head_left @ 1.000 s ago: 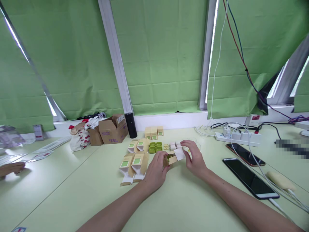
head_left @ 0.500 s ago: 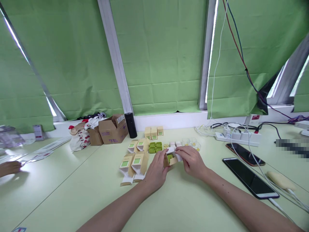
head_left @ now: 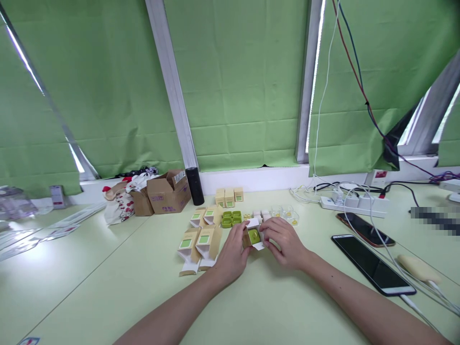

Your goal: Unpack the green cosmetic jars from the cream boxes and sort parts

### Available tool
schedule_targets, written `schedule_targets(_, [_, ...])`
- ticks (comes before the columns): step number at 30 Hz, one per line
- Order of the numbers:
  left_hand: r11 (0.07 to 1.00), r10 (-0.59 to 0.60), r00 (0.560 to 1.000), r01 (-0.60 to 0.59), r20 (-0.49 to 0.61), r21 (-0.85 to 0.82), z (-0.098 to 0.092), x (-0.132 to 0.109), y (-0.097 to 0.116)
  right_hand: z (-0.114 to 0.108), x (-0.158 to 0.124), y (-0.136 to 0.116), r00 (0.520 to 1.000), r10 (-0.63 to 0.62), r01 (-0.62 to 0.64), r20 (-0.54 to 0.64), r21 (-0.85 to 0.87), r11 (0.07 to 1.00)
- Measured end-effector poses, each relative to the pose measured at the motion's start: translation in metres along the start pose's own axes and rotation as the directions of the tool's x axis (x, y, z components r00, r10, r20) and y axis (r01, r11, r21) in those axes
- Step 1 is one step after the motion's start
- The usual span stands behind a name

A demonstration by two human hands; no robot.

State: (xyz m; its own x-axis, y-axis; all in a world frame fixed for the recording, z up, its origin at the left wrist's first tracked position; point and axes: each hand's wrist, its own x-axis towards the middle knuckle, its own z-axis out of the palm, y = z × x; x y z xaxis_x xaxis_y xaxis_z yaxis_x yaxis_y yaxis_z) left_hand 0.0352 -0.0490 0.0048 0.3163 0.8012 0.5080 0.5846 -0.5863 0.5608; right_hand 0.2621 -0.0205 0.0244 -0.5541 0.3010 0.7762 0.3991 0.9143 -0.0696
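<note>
My left hand [head_left: 232,254] and my right hand [head_left: 283,242] both grip a small tan carton [head_left: 253,236] with white open flaps, just above the pale green table [head_left: 251,306]. A green item shows inside its open end. Left of it lie several open tan cartons with green labels [head_left: 201,239]. Behind it sit green cases [head_left: 231,218], three upright tan boxes [head_left: 229,196], small white pieces [head_left: 259,214] and clear pieces with yellow [head_left: 287,214].
A brown cardboard box [head_left: 167,191], a patterned bag [head_left: 120,203] and a black cylinder [head_left: 194,186] stand at the back left. A power strip [head_left: 354,203] with cables and two phones [head_left: 372,261] lie to the right. Green blinds hang behind.
My right hand has drawn in toward the carton and pressed its white flap closer over the open end. Another person's hand at the far left edge has gone out of view.
</note>
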Motion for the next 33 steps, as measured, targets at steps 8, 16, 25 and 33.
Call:
schedule_targets(8, [0.998,-0.03,0.999,0.029,-0.023,-0.049,0.002,0.0,-0.003,0.002,0.0,0.0,0.996,0.035,-0.028,0.083,-0.082,0.996])
schedule_targets(16, [0.997,-0.04,0.999,0.039,-0.015,-0.063,0.001,0.0,-0.001,0.005,0.002,-0.006,0.99,0.042,-0.017,0.132,-0.18,0.984])
schedule_targets(25, [1.0,-0.002,1.0,0.001,-0.02,-0.022,0.0,-0.001,0.005,0.007,0.001,-0.01,0.99,0.141,-0.137,0.018,-0.129,0.982])
schedule_targets(33, [0.993,0.07,0.998,-0.069,-0.007,0.093,0.001,-0.003,0.013,0.027,-0.001,-0.013,0.95,0.284,-0.3,-0.13,-0.134,0.944])
